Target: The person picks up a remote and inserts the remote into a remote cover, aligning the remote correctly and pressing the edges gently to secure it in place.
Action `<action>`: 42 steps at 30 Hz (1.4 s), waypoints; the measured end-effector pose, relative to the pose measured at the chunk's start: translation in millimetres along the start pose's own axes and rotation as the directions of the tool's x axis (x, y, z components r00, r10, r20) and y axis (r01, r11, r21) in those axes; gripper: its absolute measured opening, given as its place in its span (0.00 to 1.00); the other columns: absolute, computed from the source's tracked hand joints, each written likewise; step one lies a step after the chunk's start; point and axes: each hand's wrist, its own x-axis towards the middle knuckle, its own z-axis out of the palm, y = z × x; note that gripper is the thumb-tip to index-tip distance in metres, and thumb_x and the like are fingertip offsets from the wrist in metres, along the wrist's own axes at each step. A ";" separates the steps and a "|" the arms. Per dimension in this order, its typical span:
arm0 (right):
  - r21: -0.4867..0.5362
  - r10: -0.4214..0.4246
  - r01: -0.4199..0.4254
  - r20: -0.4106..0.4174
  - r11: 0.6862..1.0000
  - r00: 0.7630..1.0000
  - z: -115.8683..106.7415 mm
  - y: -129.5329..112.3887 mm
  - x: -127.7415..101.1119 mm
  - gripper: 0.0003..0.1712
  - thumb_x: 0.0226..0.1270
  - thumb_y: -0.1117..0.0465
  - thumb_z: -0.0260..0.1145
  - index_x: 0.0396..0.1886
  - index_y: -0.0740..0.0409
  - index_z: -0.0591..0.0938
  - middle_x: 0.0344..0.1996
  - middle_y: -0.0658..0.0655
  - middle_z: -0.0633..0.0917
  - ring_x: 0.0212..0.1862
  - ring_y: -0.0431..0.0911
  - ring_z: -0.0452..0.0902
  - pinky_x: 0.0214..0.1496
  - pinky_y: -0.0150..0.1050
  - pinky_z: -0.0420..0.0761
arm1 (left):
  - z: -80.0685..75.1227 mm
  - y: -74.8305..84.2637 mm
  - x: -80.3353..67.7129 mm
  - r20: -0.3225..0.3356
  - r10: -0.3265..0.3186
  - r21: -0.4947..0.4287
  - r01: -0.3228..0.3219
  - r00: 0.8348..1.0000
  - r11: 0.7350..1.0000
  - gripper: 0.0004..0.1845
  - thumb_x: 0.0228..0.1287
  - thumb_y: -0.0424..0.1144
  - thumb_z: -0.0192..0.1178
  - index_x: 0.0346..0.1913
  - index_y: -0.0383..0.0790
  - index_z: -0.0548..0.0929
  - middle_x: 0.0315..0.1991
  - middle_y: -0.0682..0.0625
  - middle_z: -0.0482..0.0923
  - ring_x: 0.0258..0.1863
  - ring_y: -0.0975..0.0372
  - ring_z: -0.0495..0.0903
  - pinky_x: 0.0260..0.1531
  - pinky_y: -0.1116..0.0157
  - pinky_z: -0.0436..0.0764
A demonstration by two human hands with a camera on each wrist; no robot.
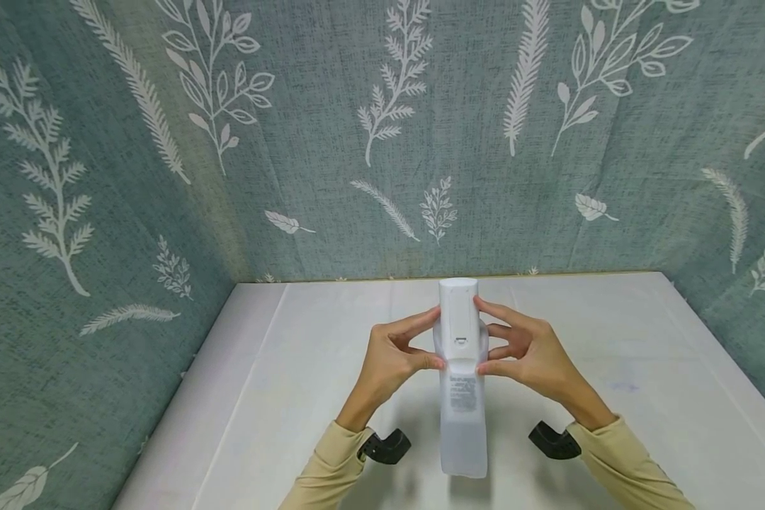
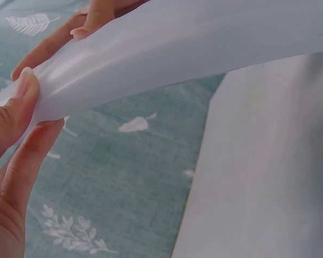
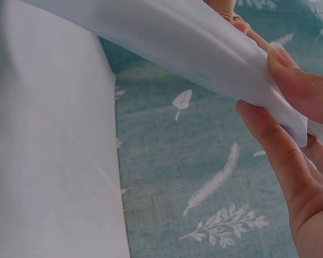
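Between both hands is a long white plastic device (image 1: 462, 418), held up with its length running toward me. Its narrower upper section has a small slot; below a step, the wider smooth section carries fine grey print. A pale rounded part shows behind it on either side. My left hand (image 1: 392, 354) pinches its left edge, thumb near the step and fingers higher up. On the opposite edge, my right hand (image 1: 529, 347) grips likewise, with its other fingers against the rounded part. Both wrist views show the smooth long section between thumb and fingers. I cannot tell the device's exact kind.
A white table (image 1: 312, 340) lies beneath the hands. Blue-green fabric (image 1: 319, 142) with white leaf prints rises behind it and at both sides. A black strap piece (image 1: 385, 448) sits at the left wrist, another black piece (image 1: 554, 440) at the right.
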 end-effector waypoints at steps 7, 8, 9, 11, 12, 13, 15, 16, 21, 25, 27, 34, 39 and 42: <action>-0.009 -0.007 0.007 -0.003 1.000 1.000 -0.4 -2.2 1.1 0.48 0.43 0.80 0.73 0.68 0.67 0.64 0.68 0.53 0.66 0.59 0.44 0.73 0.40 0.48 0.84 | 0.7 1.5 -0.4 -0.008 0.002 -0.005 -0.002 1.000 1.000 0.34 0.41 0.17 0.70 0.58 0.32 0.77 0.58 0.43 0.75 0.48 0.48 0.80 0.38 0.53 0.84; -0.008 -0.008 0.008 -0.003 1.000 1.000 -0.4 -2.4 1.2 0.48 0.43 0.80 0.73 0.68 0.67 0.64 0.68 0.52 0.66 0.59 0.44 0.73 0.40 0.48 0.84 | 0.7 1.7 -0.4 -0.008 0.000 -0.007 0.000 1.000 1.000 0.34 0.42 0.17 0.70 0.58 0.32 0.77 0.58 0.43 0.75 0.46 0.46 0.81 0.38 0.52 0.84; -0.006 -0.009 0.009 -0.003 1.000 1.000 -0.3 -2.6 1.2 0.48 0.43 0.81 0.73 0.68 0.67 0.65 0.68 0.52 0.66 0.59 0.44 0.73 0.40 0.48 0.84 | 0.6 2.0 -0.6 -0.010 -0.003 -0.007 0.003 1.000 1.000 0.34 0.42 0.17 0.70 0.58 0.32 0.77 0.58 0.43 0.75 0.44 0.45 0.81 0.38 0.52 0.84; -0.001 -0.012 0.012 -0.001 1.000 1.000 -0.2 -3.0 1.3 0.48 0.43 0.81 0.72 0.68 0.68 0.65 0.68 0.52 0.67 0.60 0.44 0.73 0.40 0.49 0.84 | 0.5 2.6 -0.9 -0.014 -0.009 -0.013 0.009 1.000 1.000 0.34 0.42 0.17 0.70 0.58 0.32 0.77 0.58 0.43 0.75 0.39 0.44 0.83 0.38 0.52 0.84; 0.003 -0.014 0.014 0.000 1.000 1.000 -0.1 -3.1 1.4 0.48 0.43 0.81 0.72 0.68 0.68 0.64 0.68 0.52 0.67 0.60 0.45 0.73 0.40 0.49 0.84 | 0.5 3.0 -1.0 -0.016 -0.011 -0.015 0.010 1.000 1.000 0.34 0.42 0.17 0.69 0.58 0.32 0.77 0.58 0.43 0.75 0.38 0.43 0.83 0.38 0.52 0.84; 0.007 -0.016 0.016 0.001 1.000 1.000 -0.1 -3.2 1.4 0.48 0.43 0.81 0.72 0.68 0.68 0.64 0.68 0.53 0.67 0.60 0.45 0.73 0.40 0.49 0.83 | 0.5 3.2 -1.1 -0.017 -0.010 -0.018 0.010 1.000 1.000 0.34 0.42 0.17 0.69 0.58 0.32 0.77 0.58 0.43 0.75 0.38 0.44 0.83 0.38 0.52 0.84; 0.007 -0.018 0.018 -0.001 1.000 1.000 0.2 -3.6 1.3 0.48 0.43 0.81 0.72 0.68 0.68 0.65 0.68 0.53 0.67 0.60 0.45 0.73 0.41 0.49 0.83 | 0.5 3.8 -1.2 -0.019 -0.008 -0.024 0.007 1.000 1.000 0.34 0.42 0.16 0.69 0.58 0.32 0.77 0.58 0.43 0.75 0.38 0.44 0.83 0.38 0.52 0.84; 0.007 -0.019 0.019 -0.003 1.000 1.000 0.3 -3.7 1.2 0.47 0.43 0.81 0.72 0.67 0.68 0.65 0.68 0.53 0.67 0.59 0.45 0.73 0.41 0.49 0.83 | 0.7 4.2 -1.3 -0.020 -0.007 -0.028 0.006 1.000 1.000 0.33 0.42 0.16 0.69 0.58 0.31 0.77 0.58 0.42 0.75 0.38 0.44 0.83 0.38 0.52 0.84; 0.004 -0.023 0.023 -0.004 1.000 1.000 0.5 -4.2 -0.2 0.47 0.44 0.81 0.72 0.67 0.69 0.65 0.67 0.52 0.68 0.59 0.45 0.74 0.40 0.48 0.84 | 1.7 4.2 -1.4 -0.027 -0.002 -0.031 0.002 1.000 1.000 0.32 0.42 0.16 0.69 0.57 0.29 0.78 0.57 0.41 0.75 0.37 0.45 0.83 0.38 0.52 0.84; 0.010 -0.029 0.029 -0.001 1.000 1.000 1.2 -4.0 -0.6 0.46 0.44 0.81 0.72 0.67 0.69 0.66 0.66 0.51 0.69 0.58 0.45 0.75 0.40 0.49 0.84 | 1.6 3.4 -2.2 -0.034 -0.006 -0.026 0.005 0.999 1.000 0.32 0.41 0.16 0.69 0.56 0.30 0.78 0.57 0.41 0.76 0.36 0.47 0.84 0.37 0.52 0.84; 0.006 -0.028 0.028 -0.004 1.000 1.000 1.8 -4.2 -0.5 0.46 0.44 0.81 0.72 0.67 0.69 0.66 0.66 0.51 0.70 0.58 0.45 0.75 0.40 0.49 0.84 | 1.4 3.5 -2.6 -0.036 -0.004 -0.023 0.003 0.999 1.000 0.32 0.41 0.17 0.70 0.56 0.30 0.78 0.57 0.41 0.76 0.36 0.47 0.84 0.37 0.52 0.84; -0.019 -0.027 0.027 -0.024 0.999 0.999 3.8 -6.2 0.5 0.46 0.43 0.80 0.73 0.66 0.68 0.67 0.64 0.53 0.71 0.58 0.45 0.75 0.42 0.48 0.84 | 1.2 3.8 -2.7 -0.034 0.015 -0.009 -0.016 0.999 1.000 0.31 0.42 0.17 0.70 0.56 0.29 0.78 0.56 0.41 0.76 0.38 0.46 0.84 0.37 0.52 0.84; -0.023 -0.034 0.033 -0.023 0.999 0.999 3.9 -5.9 0.5 0.45 0.43 0.80 0.73 0.66 0.68 0.67 0.64 0.53 0.72 0.57 0.45 0.76 0.42 0.47 0.84 | 0.9 4.3 -2.5 -0.035 0.018 -0.009 -0.018 0.999 1.000 0.31 0.41 0.16 0.69 0.55 0.28 0.78 0.56 0.39 0.76 0.41 0.49 0.83 0.37 0.52 0.84; -0.014 -0.030 0.029 -0.023 0.999 0.999 3.3 -5.3 1.4 0.45 0.44 0.80 0.72 0.66 0.68 0.67 0.64 0.51 0.72 0.57 0.45 0.76 0.42 0.46 0.84 | 1.5 4.7 -2.6 -0.044 0.025 -0.010 -0.025 0.999 1.000 0.31 0.41 0.16 0.69 0.55 0.27 0.78 0.55 0.38 0.76 0.42 0.48 0.83 0.37 0.52 0.84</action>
